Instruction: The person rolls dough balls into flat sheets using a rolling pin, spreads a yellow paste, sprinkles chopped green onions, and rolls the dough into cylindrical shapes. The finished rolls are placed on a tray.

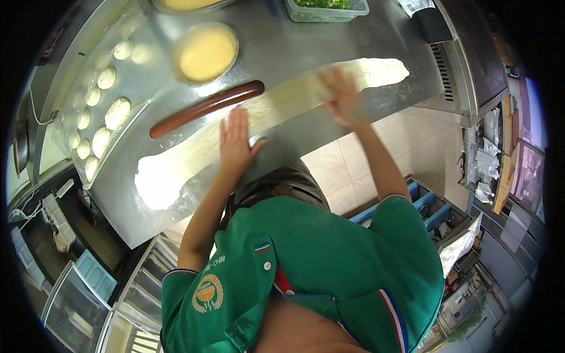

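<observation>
From far away I am watching a shiny table where a long, flat dough is lying, a brown rolling pin is resting beside it, and the left hand and blurry right hand are reaching flat over it, thumbs sticking out.

The right hand is blurred, finger outlines indistinct. It and the left hand conceal dough beneath. The view's upper edge cuts off a bowl beyond the left hand and a tub beyond the right.
</observation>
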`<state>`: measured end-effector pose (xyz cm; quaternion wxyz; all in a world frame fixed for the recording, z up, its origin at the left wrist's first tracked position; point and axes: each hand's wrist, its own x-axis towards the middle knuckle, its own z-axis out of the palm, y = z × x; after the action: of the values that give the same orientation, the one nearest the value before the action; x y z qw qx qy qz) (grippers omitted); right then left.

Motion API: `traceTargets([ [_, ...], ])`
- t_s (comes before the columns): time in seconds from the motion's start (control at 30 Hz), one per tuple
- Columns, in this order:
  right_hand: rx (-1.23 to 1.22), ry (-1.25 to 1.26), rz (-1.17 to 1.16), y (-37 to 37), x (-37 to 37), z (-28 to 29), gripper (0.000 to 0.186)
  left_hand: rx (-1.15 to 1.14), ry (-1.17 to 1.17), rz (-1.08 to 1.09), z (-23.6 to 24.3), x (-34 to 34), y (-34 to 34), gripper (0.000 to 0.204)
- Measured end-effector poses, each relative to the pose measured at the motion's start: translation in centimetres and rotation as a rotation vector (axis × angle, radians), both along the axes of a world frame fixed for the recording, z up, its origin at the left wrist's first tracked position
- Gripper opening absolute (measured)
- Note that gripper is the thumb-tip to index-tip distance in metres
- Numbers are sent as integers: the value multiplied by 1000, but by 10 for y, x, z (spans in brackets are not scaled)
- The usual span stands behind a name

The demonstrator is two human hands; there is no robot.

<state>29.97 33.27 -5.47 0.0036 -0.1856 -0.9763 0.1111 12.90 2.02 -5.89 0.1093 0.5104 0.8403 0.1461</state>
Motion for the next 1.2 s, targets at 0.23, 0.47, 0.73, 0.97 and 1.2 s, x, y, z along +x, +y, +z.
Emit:
traceTargets([
  [0.23,-137,187,-87,8,16,-3,56,314,-432,-144,16,-30,41,72],
  [0.47,-640,440,-1061,208,78,-5,26,354,-494,82,22,-76,65,50],
  [0.73,249,161,-545,165,67,-44,82,10,-172,-231,19,28,130,98],
  [0.97,88,325,-397,83,26,-17,82,139,-286,-368,28,8,62,98],
  [1.2,0,546,-117,62,-54,20,54,118,77,326,9,-48,-166,50],
])
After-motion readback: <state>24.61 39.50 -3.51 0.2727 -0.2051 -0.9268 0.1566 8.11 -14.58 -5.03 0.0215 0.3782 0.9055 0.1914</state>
